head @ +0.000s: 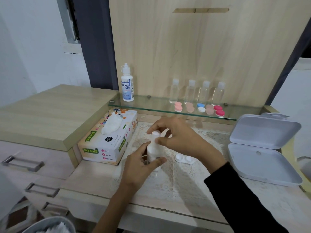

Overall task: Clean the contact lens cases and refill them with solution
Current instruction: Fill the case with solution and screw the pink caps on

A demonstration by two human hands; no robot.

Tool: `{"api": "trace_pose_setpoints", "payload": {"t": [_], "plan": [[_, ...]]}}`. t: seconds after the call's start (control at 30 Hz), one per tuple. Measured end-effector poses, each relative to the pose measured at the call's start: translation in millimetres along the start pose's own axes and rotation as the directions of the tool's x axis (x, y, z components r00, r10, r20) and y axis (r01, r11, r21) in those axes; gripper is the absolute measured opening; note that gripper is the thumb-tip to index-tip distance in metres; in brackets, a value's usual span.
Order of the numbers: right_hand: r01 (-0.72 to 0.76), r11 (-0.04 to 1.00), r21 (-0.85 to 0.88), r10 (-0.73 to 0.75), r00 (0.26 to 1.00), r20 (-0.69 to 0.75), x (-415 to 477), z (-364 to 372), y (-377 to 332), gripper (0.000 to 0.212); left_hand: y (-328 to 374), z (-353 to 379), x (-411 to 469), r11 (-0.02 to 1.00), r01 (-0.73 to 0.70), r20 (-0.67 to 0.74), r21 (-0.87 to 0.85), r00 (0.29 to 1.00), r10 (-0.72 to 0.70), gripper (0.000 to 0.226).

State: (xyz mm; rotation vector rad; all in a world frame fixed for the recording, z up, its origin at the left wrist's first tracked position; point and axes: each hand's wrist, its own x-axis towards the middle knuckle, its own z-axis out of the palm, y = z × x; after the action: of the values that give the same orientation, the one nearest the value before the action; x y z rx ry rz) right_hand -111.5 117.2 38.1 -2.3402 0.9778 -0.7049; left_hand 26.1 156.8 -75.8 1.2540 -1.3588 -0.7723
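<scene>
My left hand (pixel 140 163) grips the body of a small white bottle (pixel 152 151) standing upright over the lace mat. My right hand (pixel 176 133) pinches the bottle's cap (pixel 156 134) from above. An open white contact lens case (pixel 185 159), both wells uncovered, lies on the mat just right of the bottle. On the glass shelf (pixel 151 105) stand a Dream Eye solution bottle (pixel 127 84), several clear small bottles (pixel 190 91) and a row of closed lens cases, pink (pixel 178 106), beige (pixel 190 107), blue-and-white (pixel 201 107) and red (pixel 219 110).
A Mysoft tissue box (pixel 107 140) sits left of the mat with a tissue sticking up. An open white hinged box (pixel 262 148) lies at the right. A raised wooden cabinet top (pixel 50 115) with drawers is at the left. A bin (pixel 50 226) shows at the bottom left.
</scene>
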Motion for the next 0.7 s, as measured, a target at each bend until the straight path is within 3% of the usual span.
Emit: {"api": "trace_pose_setpoints", "payload": {"t": [0.27, 0.43, 0.5, 0.6, 0.7], "plan": [[0.093, 0.984, 0.150, -0.091, 0.996, -0.021, 9.0, 8.5, 3.6, 0.046, 1.6, 0.5, -0.6, 1.000, 0.021, -0.012, -0.015, 1.000, -0.021, 0.052], [0.064, 0.913, 0.403, 0.044, 0.966, -0.254, 18.3, -0.1, 13.3, 0.048, 1.1, -0.6, -1.2, 1.000, -0.008, -0.003, 0.003, 1.000, 0.008, 0.050], [-0.032, 0.938, 0.345, 0.139, 0.946, -0.292, 24.9, -2.7, 27.4, 0.044, -0.1, -1.1, -0.9, 1.000, -0.009, -0.006, 0.011, 1.000, 0.009, 0.050], [-0.222, 0.968, 0.116, 0.239, 0.958, -0.157, 34.3, 6.8, 58.0, 0.035, -1.2, -1.2, -1.0, 1.000, -0.007, -0.013, 0.014, 1.000, 0.007, 0.049], [-0.267, 0.963, -0.041, 0.262, 0.960, -0.096, 42.0, 29.0, 83.6, 0.038, 0.7, -1.0, -1.0, 0.999, -0.016, -0.012, 0.027, 1.000, 0.017, 0.049]]}}
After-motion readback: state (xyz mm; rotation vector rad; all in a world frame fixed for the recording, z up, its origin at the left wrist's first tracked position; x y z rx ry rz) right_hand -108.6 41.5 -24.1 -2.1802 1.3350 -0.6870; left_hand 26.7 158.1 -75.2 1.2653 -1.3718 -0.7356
